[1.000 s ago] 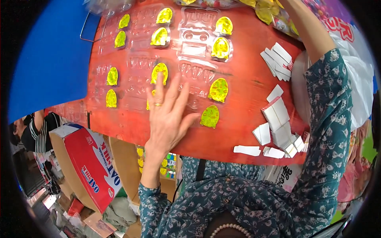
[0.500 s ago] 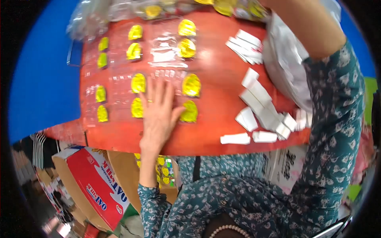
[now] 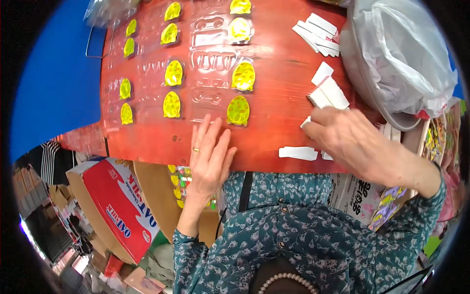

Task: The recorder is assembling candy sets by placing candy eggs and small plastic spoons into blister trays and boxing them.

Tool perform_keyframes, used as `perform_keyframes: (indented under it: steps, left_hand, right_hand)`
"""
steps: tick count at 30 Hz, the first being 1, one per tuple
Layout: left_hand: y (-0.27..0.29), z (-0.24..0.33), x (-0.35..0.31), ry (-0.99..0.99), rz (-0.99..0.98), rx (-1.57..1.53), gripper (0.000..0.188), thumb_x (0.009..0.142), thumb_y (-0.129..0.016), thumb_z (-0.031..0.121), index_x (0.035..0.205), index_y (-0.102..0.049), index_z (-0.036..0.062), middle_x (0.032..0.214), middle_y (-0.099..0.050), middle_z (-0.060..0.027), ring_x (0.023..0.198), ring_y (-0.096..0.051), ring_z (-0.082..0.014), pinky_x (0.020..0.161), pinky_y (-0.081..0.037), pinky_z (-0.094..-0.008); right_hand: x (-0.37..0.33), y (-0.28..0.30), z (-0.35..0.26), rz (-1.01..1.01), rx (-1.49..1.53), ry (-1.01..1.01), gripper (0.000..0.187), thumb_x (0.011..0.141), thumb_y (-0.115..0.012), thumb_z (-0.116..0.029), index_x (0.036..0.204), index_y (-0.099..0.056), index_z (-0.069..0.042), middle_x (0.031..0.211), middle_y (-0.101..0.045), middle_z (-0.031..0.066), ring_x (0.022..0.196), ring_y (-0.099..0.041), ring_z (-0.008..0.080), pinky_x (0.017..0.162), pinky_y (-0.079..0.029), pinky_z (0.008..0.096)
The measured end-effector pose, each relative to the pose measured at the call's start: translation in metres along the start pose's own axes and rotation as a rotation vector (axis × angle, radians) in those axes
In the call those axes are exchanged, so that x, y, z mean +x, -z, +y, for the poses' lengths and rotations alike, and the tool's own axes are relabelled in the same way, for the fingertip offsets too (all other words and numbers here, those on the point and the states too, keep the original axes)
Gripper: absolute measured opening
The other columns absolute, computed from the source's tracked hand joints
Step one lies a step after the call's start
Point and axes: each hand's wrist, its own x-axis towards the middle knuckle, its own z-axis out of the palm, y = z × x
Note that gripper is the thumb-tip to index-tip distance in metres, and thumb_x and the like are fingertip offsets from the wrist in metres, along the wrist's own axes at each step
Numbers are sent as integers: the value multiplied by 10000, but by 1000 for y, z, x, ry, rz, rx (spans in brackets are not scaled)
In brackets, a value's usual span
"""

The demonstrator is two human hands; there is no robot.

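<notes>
My left hand [image 3: 208, 159] lies at the table's near edge, fingers stretched and slightly apart, a gold-coloured ring on one. Its fingertips reach the lower end of a clear plastic blister tray [image 3: 208, 81] and hold nothing. Several such trays lie in columns, with shiny yellow rounded pieces [image 3: 173, 105] in them. My right hand [image 3: 350, 139] bends down over the small white cards at the right. Its fingers close on a white card [image 3: 306, 121], mostly hidden beneath them. Beside it are a white card stack [image 3: 330, 94] and a short row of cards [image 3: 297, 153].
A basin lined with a white plastic bag [image 3: 406, 59] stands at the right of the red table [image 3: 274, 117]. More white cards [image 3: 318, 34] lie fanned at the far right. Below the left edge is an open red and white cardboard box [image 3: 115, 206]. Clear plastic packaging [image 3: 110, 11] sits at the far left.
My right hand has come down from the far right to the white cards. My left hand has moved off the yellow pieces toward the near edge. The view has shifted.
</notes>
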Motion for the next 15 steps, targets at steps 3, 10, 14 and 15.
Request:
perform_keyframes:
  steps: [3, 10, 14, 15]
  left_hand:
    - [-5, 7, -12, -13, 24, -31, 277, 726, -689, 26, 988, -631, -42, 1175, -557, -199, 1149, -504, -375, 972, -391, -499]
    - [-32, 28, -25, -113, 9, -222, 296, 671, -720, -10, 951, -631, -49, 1104, -588, -200, 1020, -584, -353, 850, -493, -403]
    - [-42, 35, -14, -199, -75, -153, 322, 685, -738, 70, 966, -630, -46, 1120, -585, -183, 997, -580, -343, 784, -516, -377]
    - [-47, 37, -11, -213, -110, -172, 359, 680, -735, 73, 1000, -619, -41, 1142, -573, -176, 1008, -555, -340, 787, -506, -378]
  right_hand:
    - [1, -8, -5, -361, 156, -221, 126, 791, -568, -32, 869, -490, 29, 830, -490, 159, 790, -531, 343, 631, -418, 398]
    - [-27, -44, -9, -184, 354, -288, 115, 676, -529, 15, 772, -471, 42, 765, -482, 180, 738, -515, 381, 601, -396, 439]
    - [-45, -63, -9, -86, 321, -314, 122, 665, -525, 12, 768, -463, 39, 750, -471, 173, 720, -513, 381, 595, -395, 437]
    - [-50, -68, -10, -60, 299, -347, 128, 661, -529, 15, 766, -460, 40, 753, -473, 171, 719, -514, 378, 590, -396, 438]
